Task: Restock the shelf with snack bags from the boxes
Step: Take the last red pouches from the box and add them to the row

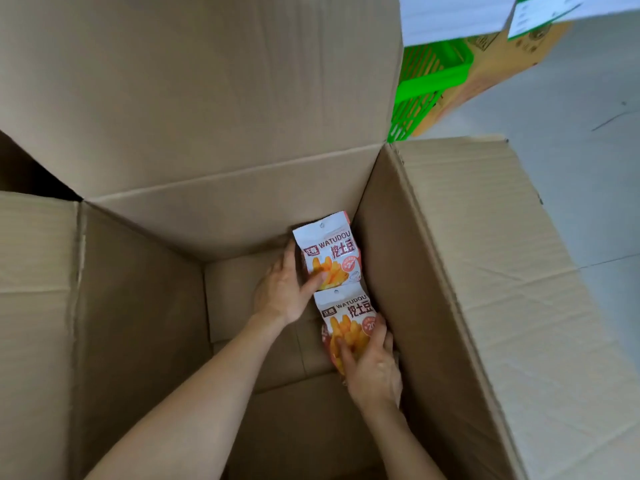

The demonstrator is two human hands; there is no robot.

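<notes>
the floor (595, 188) is pale grey and smooth, lit by soft, even light, and it shows only at the right side of the view. a thin dark scratch (609, 120) lies on it near the right edge, and a faint straight seam (609, 260) crosses it lower down. at the top right stands a bright green plastic basket (427, 83) with slotted sides, touching an orange printed carton (485, 74) behind it. white paper sheets (457, 15) with green-edged labels hang over the carton from above.
</notes>
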